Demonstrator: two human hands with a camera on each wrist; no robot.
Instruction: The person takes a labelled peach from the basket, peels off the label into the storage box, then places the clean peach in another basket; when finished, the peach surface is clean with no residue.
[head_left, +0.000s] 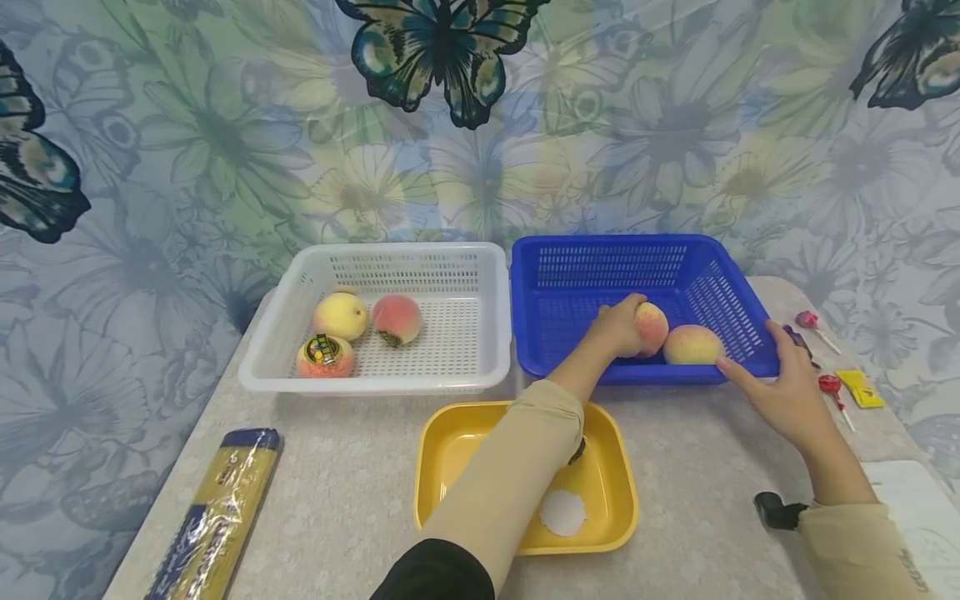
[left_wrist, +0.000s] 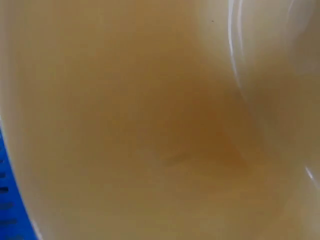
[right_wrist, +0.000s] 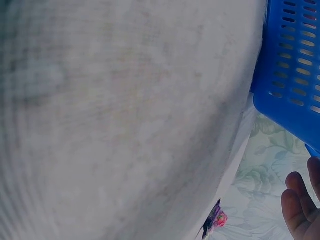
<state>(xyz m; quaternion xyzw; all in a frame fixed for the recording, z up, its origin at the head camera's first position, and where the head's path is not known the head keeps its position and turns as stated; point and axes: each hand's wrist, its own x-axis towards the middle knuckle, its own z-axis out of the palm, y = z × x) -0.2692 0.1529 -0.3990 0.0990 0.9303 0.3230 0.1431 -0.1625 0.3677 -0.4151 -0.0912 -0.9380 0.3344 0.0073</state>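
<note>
- Head view: the left hand (head_left: 617, 329) reaches across the yellow tray (head_left: 450, 442) into the blue basket (head_left: 600, 275), its fingers curled round a peach (head_left: 651, 327) low over the basket floor; the grip wraps the fruit from the left side, so the peach's reddish face shows to the right.
- A second peach (head_left: 692, 345) lies in the blue basket just beside the held one, near the front wall.
- The right hand (head_left: 783, 392) grips the basket's near right corner, thumb along the front rim and fingers over the side, which looks like a way to keep the light basket from sliding on the counter (head_left: 337, 467).
- The white basket (head_left: 480, 292) to the left holds three fruits: a yellow peach (head_left: 341, 316), a pink peach (head_left: 397, 319) and a labelled peach (head_left: 326, 357), grouped at its left end.
- The yellow tray holds only a small white disc (head_left: 562, 512).
- A spaghetti packet (head_left: 213, 517) lies at the counter's left front; two lollipops (head_left: 808, 321) and a yellow sachet (head_left: 861, 388) lie to the right of the blue basket.
- Left wrist view: a blurred tan surface fills the frame, too close to tell what it is, with a sliver of blue basket (left_wrist: 5, 200) at the left edge.
- Right wrist view: the counter (right_wrist: 125, 125) fills most of the frame, the blue basket's corner (right_wrist: 295, 65) is at upper right, and fingertips (right_wrist: 297, 212) show at lower right.
</note>
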